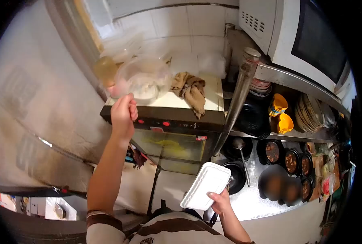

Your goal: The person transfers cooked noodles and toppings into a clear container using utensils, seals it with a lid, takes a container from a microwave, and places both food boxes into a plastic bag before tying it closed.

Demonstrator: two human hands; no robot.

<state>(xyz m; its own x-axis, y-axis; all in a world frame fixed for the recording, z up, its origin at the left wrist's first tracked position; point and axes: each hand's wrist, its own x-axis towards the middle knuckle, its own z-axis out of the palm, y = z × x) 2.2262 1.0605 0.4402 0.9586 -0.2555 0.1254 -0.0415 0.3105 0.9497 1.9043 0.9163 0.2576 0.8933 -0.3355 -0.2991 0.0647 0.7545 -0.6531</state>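
The right hand (219, 202) is closed on one edge of a shallow white rectangular tray (207, 185), thumb on its face; the tray tilts up and to the left of that hand. The left hand (124, 110) is raised with its fingers curled closed; whether it pinches anything, I cannot tell. Just beyond it stands a clear plastic bowl (145, 81) on top of a glass-fronted cabinet (169, 144). To the right of the left hand, beside the bowl, lies a crumpled brown cloth (191, 91). Beyond and to the right of the right hand, a metal ladle (238, 143) and black round dishes of food (292, 162) are on the metal counter (252, 201). Farther off, yellow-orange bowls (285, 123) sit on a shelf below a white microwave (284, 30).
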